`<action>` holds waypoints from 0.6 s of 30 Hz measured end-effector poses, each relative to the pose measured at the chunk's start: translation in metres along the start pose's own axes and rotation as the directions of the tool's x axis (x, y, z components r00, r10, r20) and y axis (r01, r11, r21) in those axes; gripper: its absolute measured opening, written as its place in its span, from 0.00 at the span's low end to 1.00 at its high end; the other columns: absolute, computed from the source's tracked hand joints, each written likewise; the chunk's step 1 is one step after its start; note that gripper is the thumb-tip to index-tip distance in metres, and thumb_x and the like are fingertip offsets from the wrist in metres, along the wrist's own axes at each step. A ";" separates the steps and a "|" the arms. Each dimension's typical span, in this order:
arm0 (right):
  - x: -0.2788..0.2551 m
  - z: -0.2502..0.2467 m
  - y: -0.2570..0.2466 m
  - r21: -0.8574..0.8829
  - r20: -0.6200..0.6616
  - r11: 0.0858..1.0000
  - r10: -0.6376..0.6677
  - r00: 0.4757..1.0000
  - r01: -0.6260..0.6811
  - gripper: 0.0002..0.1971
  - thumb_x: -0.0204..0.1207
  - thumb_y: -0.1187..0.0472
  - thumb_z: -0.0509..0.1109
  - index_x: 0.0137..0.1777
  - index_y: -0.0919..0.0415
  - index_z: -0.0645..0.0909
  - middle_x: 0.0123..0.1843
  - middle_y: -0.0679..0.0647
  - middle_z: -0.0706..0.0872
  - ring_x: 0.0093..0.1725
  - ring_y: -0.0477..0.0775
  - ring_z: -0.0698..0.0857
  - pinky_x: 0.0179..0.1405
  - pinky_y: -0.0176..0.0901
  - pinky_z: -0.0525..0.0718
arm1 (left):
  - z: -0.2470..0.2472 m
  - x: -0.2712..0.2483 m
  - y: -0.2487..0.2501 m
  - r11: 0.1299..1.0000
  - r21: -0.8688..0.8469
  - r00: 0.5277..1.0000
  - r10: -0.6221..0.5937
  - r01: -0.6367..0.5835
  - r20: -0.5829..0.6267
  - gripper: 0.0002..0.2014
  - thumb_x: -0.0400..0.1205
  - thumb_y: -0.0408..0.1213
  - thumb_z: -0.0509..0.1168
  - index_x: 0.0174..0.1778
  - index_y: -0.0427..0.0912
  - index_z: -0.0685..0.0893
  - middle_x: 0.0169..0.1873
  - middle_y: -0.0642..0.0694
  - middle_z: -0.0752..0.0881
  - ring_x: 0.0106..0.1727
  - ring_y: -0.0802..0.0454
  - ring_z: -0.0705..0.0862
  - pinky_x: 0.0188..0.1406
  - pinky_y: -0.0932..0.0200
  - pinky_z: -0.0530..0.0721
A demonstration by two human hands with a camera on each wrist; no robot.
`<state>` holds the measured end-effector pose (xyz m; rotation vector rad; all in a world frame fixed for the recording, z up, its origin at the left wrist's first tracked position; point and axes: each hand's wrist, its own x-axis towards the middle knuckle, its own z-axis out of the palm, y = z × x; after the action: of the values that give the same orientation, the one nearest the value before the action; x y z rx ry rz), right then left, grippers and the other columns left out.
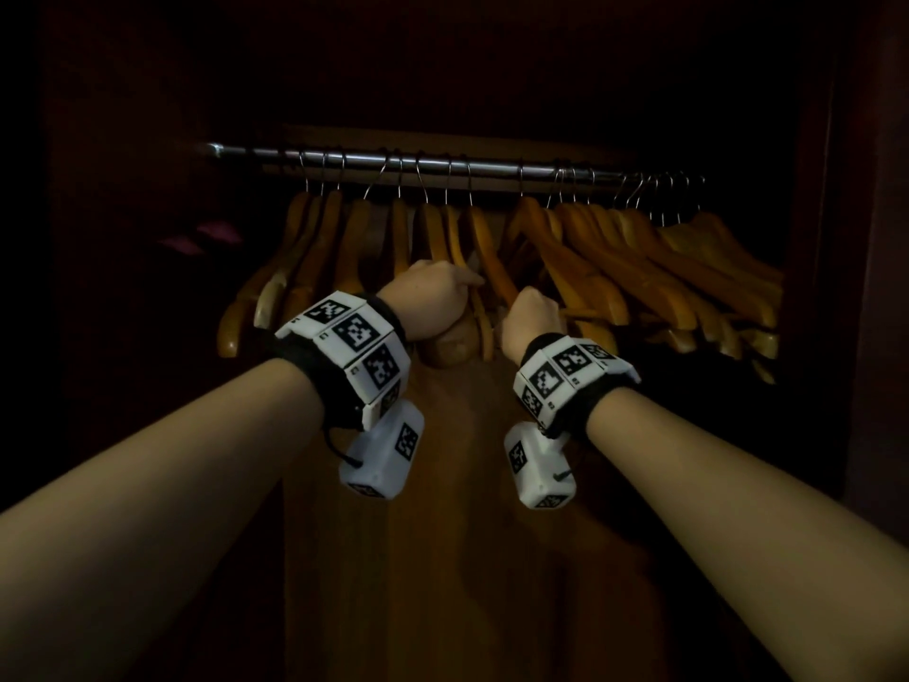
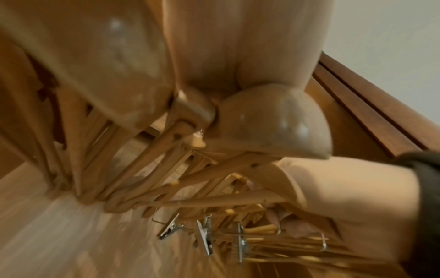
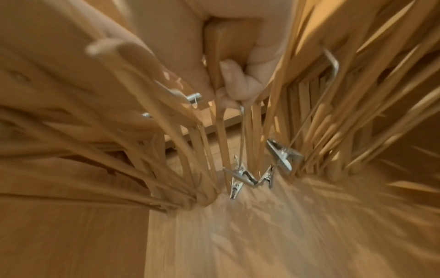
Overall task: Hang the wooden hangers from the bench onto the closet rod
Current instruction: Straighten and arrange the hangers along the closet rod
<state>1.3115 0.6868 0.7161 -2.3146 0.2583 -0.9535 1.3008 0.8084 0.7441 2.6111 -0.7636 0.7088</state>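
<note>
Closet interior, dim. A metal closet rod (image 1: 393, 163) is running across the upper part of the head view, and a long row of wooden hangers (image 1: 615, 258) is hanging from it by wire hooks, packed close, the ones at the right end fanning out toward the closet side wall (image 1: 826, 287).

Both arms are reaching in, each wearing a white marker-patterned wristband (image 1: 354, 347) with a small white camera block slung under it.

The left hand (image 1: 433, 287) is sitting among the hangers near the middle of the row, fingers curling round the shoulder of one wooden hanger (image 1: 479, 307). In the left wrist view a broad rounded hanger end (image 2: 273, 122) is lying right against the palm; how tightly the fingers are closing there is blurred.

The right hand (image 1: 533, 315) is just beside the left, a little lower, knuckles toward the onlooker. From the right wrist view its fingers (image 3: 238, 82) are wrapping round a flat wooden hanger arm (image 3: 214, 56), pinching it against the palm.

Below the hands, metal trouser clips (image 3: 250, 178) are dangling from wire bars on some hangers; the left wrist view is showing several more clips (image 2: 204, 235) lower down.

A pale wooden closet floor (image 3: 262, 235) is lying under the row, streaked with blur
</note>
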 end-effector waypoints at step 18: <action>0.001 0.002 0.002 0.026 0.012 1.000 0.009 1.000 -0.009 0.15 0.85 0.66 0.52 0.68 0.70 0.72 0.67 0.65 0.79 0.65 0.65 0.79 0.56 0.51 0.78 | 0.005 -0.002 0.008 0.996 -0.057 0.997 -0.070 0.069 -0.019 0.22 0.87 0.33 0.44 0.74 0.50 0.73 0.68 0.36 0.77 0.69 0.38 0.74 0.65 0.48 0.75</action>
<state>1.3139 0.6857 0.7146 -2.2931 0.2500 -0.9335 1.2963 0.8004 0.7407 2.5618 -0.6732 0.6842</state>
